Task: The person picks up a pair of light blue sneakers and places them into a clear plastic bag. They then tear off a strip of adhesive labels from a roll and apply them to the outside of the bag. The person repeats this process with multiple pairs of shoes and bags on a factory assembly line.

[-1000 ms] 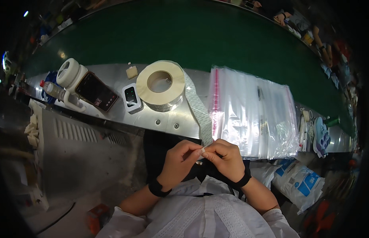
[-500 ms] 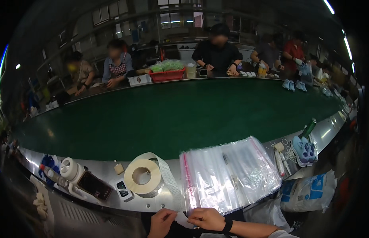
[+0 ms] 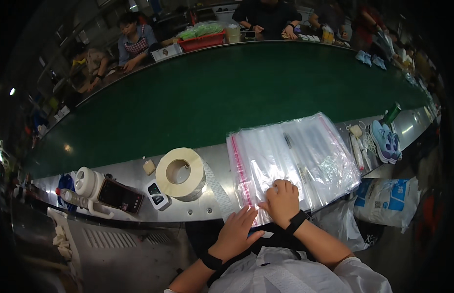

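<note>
A stack of clear plastic bags with pink strips lies on the metal table edge in front of me. My left hand rests at the stack's near left corner by a pink strip, fingers stretched out and thumb apart. On the near part of the bags lies my right hand, fingers bent, thumb spread toward the left hand; nothing shows in its grasp. A small white piece sits beside my left thumb. Left of the bags stands a roll of labels, its loose strip running toward my left hand.
Left of the roll are a white-and-black device, a phone and a white bottle. Shoes, rubber bands and a green can stand right. Beyond the green belt, several people sit working.
My view has tilted down. Both hands have moved forward from below the table edge onto the bags; they were pinching a small white piece between them, and now the left fingers are stretched out.
</note>
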{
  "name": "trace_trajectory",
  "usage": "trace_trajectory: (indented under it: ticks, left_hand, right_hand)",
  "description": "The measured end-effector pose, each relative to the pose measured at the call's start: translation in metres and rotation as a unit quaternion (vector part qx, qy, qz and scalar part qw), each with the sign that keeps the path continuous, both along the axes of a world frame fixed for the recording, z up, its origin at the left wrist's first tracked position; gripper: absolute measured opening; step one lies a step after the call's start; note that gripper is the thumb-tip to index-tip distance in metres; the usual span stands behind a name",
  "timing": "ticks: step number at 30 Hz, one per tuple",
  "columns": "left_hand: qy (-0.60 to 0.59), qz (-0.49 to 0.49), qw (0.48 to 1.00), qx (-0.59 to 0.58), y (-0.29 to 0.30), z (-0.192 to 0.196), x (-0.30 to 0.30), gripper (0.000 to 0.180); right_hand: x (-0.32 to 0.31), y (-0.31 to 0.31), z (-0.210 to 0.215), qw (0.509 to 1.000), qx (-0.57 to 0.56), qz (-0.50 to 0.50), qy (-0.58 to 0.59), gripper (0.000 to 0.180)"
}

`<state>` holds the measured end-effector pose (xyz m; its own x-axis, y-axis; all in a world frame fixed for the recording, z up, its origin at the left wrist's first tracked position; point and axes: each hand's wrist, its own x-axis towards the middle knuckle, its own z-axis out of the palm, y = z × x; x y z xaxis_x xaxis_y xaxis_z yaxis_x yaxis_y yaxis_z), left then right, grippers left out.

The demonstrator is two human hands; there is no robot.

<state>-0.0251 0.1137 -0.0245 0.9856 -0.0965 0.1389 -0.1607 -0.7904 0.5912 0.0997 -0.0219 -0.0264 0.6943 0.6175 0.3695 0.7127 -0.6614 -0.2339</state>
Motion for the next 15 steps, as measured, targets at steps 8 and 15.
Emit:
trace_trajectory:
  ticks: [8,15]
  left_hand:
    - [0.235,0.064,0.900,-0.361,0.036,0.027,0.035,0.033]
    - [0.295,0.047,0.585,-0.754,0.010,-0.007,0.131,0.026]
  right_hand:
    - [0.033,-0.051,-0.008,0.925,0.255,-0.002,0.283,0.010]
    - [0.030,-0.052,0.011,0.863,0.345,-0.014,0.369,0.010]
